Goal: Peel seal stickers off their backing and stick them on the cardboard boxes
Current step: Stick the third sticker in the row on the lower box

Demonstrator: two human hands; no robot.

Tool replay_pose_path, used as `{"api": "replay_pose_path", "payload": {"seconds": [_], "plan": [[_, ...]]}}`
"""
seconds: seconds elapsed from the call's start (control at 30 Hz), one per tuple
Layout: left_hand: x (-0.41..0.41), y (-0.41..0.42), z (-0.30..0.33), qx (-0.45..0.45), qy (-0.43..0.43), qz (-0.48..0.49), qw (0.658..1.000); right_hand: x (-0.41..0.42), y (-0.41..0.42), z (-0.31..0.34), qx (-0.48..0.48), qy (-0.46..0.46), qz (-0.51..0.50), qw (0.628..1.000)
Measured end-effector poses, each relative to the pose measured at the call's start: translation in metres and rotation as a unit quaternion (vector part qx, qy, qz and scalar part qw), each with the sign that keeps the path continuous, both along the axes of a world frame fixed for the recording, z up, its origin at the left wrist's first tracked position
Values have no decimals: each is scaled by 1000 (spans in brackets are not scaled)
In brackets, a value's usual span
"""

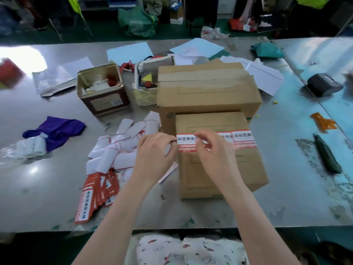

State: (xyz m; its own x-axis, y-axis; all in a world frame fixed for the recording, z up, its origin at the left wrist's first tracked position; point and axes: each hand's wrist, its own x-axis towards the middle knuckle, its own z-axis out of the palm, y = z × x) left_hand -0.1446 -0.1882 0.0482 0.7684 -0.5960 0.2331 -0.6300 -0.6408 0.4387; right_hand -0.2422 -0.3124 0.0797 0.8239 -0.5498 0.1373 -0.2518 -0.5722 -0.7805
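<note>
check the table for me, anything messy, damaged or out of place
The used white backing slips lie in a loose heap left of the small cardboard box, not binned. The table surface is worn, with flaked patches along its right side. On the box, the seal stickers sit in a fairly straight row.

The table (191,211) is bare sheet metal, smooth and glossy enough to mirror the lights near its left edge, with worn, scuffed patches toward the right edge. The near cardboard box (219,169) and the larger box behind it (208,92) are plain brown corrugated card, matt, the larger one taped with shiny clear tape along its top. The seal sticker (186,143) is glossy printed paper in red and white. The discarded backings (122,146) are smooth white paper, slightly curled. The purple cloth (55,131) near the left edge is soft, matt fabric. The small open box (103,92) looks like glossy printed card.
</note>
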Motion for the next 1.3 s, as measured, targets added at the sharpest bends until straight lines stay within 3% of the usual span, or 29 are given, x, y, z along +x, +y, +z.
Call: {"api": "replay_pose_path", "payload": {"seconds": [0.17,0.27,0.43,0.7,1.3], "plan": [[28,70,-10,-13,47,83,995,46,62,-9,35,5,93,995],[41,111,-22,25,100,152,983,73,95,-22,55,42,131,989],[56,175,-49,107,254,239,931,108,143,-61,62,137,186,971],[49,224,-89,129,370,287,874,126,196,-104,60,276,260,923],[57,230,-105,149,331,240,901,122,202,-120,64,307,257,914]]}}
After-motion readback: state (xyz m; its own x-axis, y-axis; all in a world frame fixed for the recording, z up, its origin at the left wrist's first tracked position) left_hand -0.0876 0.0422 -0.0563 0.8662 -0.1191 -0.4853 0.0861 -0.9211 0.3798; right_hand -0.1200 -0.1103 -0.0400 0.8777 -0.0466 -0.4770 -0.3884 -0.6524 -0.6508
